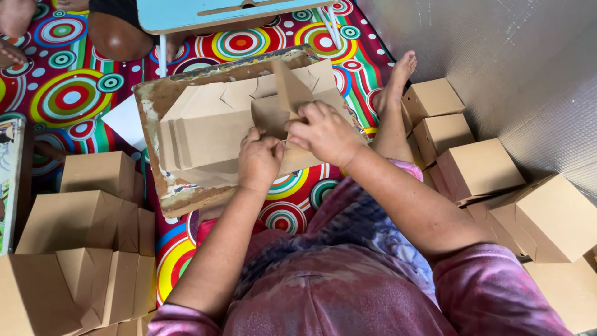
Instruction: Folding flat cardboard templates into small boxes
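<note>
On the worn wooden board (pixel 163 99), a flat brown cardboard box blank (pixel 211 134) is being folded, its raised flap being pinched by the right hand (pixel 323 132) and pressed by the closed left hand (pixel 259 158), while finished boxes (pixel 479 167) are being stacked right of the board.

Flat brown box blank (pixel 211 134) on board, folded brown boxes (pixel 479 168) right
</note>
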